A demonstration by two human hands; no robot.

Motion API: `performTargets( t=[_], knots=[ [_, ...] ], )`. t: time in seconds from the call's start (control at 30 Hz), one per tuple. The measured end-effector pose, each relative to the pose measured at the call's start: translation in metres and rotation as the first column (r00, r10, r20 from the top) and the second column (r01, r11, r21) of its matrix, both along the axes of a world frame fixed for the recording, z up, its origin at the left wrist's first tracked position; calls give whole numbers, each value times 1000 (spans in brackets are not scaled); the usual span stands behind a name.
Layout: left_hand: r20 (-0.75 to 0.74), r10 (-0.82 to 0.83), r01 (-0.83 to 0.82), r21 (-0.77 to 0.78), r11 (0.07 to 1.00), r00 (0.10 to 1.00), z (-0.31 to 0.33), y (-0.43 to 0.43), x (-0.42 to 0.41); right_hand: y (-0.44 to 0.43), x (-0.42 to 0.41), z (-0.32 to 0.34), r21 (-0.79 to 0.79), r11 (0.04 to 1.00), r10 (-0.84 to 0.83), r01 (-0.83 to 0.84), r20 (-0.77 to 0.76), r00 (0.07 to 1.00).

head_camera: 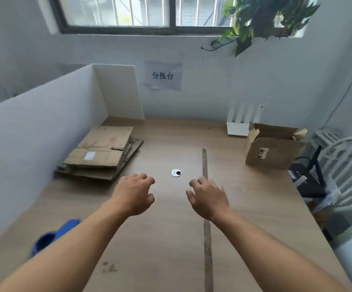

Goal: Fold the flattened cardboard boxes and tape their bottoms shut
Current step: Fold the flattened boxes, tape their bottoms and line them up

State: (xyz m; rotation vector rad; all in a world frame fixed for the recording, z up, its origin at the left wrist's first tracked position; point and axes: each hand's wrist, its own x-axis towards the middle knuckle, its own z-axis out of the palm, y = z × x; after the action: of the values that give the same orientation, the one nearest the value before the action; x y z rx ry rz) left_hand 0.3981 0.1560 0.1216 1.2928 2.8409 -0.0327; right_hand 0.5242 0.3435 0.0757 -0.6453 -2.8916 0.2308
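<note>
Empty: left hand [134, 194], right hand [207, 199] hover, fingers loosely curled.
The flattened brown cardboard boxes [101, 153] look light, stiff; best taken by an edge.

Blue thing [44, 241] partly behind left forearm [76, 243]

Bare worktop [171, 239] lies under and ahead of each hand; flat boxes [101, 153] far-left, partition [34, 131] beyond, open box [274, 149] far-right.
</note>
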Motion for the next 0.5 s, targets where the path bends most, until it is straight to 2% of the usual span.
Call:
performTargets(
  t=[0.13, 0.3, 0.5],
  knots=[
    [0, 175, -174, -44, 984, 985, 11, -117, 0, -96, -30, 16, 122, 977, 164, -176, 102, 981],
    [68, 349, -347, -46, 937, 935, 7, -220, -15, -180, -73, 22, 141, 942, 287, -303, 125, 950],
    [140, 373, -366, -71, 928, 917, 2, -272, -57, -217, -132, 20, 84, 936, 325, -341, 163, 932]
  ],
)
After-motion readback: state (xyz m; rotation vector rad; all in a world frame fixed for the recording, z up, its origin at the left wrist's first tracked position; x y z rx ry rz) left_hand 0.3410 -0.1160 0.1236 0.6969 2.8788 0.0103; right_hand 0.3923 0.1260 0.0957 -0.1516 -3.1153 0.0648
